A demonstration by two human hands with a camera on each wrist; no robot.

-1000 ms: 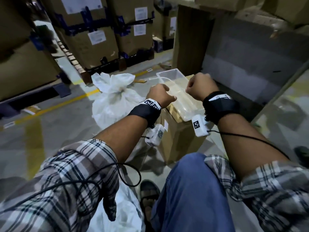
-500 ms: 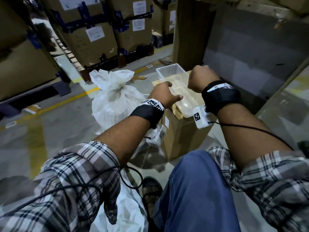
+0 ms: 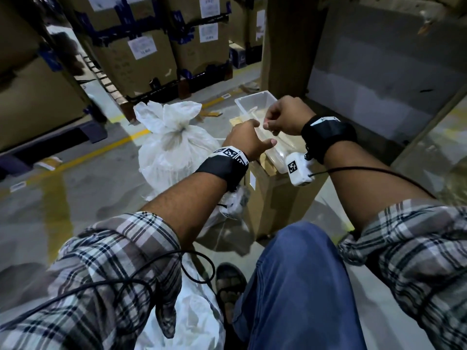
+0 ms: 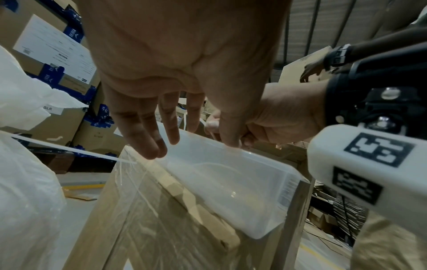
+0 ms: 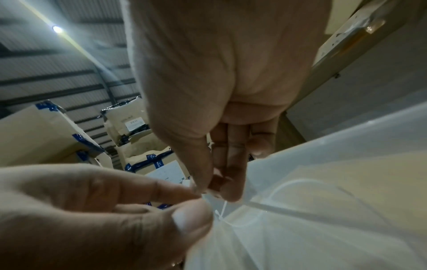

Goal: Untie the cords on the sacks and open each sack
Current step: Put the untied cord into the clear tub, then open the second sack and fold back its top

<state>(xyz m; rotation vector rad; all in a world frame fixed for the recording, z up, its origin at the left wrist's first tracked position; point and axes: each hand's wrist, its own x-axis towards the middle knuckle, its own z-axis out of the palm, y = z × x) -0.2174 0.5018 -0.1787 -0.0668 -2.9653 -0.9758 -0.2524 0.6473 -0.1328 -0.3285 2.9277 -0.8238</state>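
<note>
A white sack (image 3: pixel 174 150) stands on the floor left of my hands, its neck bunched and tied; it also fills the left edge (image 4: pixel 25 173) of the left wrist view. A second white sack (image 3: pixel 194 314) lies under my left arm. My right hand (image 3: pixel 271 125) hovers over a clear plastic tub (image 3: pixel 255 102) and pinches the end of a thin white cord (image 5: pixel 223 210) that hangs into the tub. My left hand (image 3: pixel 262 133) is right beside it, fingers loose, thumb and forefinger apart in the head view. A thin white strip (image 4: pixel 69 151) runs from the sack toward the box.
The tub sits on a brown cardboard box (image 3: pixel 275 205) in front of my knee (image 3: pixel 298 274). Stacked cartons on pallets (image 3: pixel 141 59) line the far side of the aisle. A tall board (image 3: pixel 288 44) and a grey panel (image 3: pixel 379 79) stand on the right.
My left hand has gone from a curled fist to loose fingers. Both hands have drawn together over the tub, the right still curled.
</note>
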